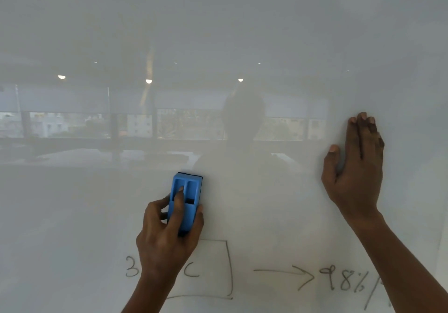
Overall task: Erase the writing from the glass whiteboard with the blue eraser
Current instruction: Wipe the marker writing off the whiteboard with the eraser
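Observation:
The glass whiteboard (pixel 242 33) fills the whole view. My left hand (pixel 167 237) grips the blue eraser (pixel 186 198) and presses it flat on the glass, low and left of centre. My right hand (pixel 355 164) lies flat on the board at the right, fingers together and pointing up, holding nothing. Dark marker writing remains along the bottom: a "3" (pixel 132 266), a drawn box with a "C" (pixel 213 269) partly behind my left wrist, an arrow (pixel 283 274) and "98%" (pixel 341 280) with a slash. The glass above the eraser bears no writing.
The glass mirrors a room with ceiling lights (pixel 148 81), a row of windows (pixel 72 123) and a person's silhouette (pixel 242 128). The board's right edge (pixel 440 252) shows at the lower right.

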The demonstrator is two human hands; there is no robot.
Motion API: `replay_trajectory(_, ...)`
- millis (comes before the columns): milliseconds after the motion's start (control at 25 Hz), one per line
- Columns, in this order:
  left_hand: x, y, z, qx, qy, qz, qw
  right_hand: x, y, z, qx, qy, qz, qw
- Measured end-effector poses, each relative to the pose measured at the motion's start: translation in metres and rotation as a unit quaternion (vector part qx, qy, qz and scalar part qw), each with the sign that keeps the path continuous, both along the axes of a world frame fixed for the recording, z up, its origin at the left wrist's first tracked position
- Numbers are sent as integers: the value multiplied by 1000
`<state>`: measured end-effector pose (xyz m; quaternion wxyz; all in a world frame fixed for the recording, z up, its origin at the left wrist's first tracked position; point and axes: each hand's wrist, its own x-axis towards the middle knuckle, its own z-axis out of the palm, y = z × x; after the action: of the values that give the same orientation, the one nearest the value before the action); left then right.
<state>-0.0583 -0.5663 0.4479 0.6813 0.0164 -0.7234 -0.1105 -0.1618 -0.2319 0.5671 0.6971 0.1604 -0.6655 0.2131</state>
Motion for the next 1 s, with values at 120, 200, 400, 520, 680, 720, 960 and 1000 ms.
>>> replay_trajectory(120,6,-2,0,-4,-13,7,1000,18,-9,1,-32,-24,0,999)
replay_trajectory(200,13,1,2,5,-33,-15,999,43,-37,-16,-61,-17,31,998)
replay_trajectory(400,23,2,6,-8,-87,-25,996,113,-148,-107,48,-68,180,980)
replay_trajectory(520,27,-1,7,-12,-106,-12,994,123,-194,-135,73,-124,202,969)
replay_trajectory(680,28,0,5,-26,-128,22,991,113,-202,-134,85,-127,216,964)
replay_trajectory(720,29,0,6,-26,-125,26,992,109,-195,-129,85,-121,209,967)
replay_trajectory(960,26,3,2,-12,-91,14,996,75,-117,-80,40,-79,97,991)
replay_trajectory(1000,25,4,1,-8,-89,11,996,70,-104,-75,35,-75,83,993)
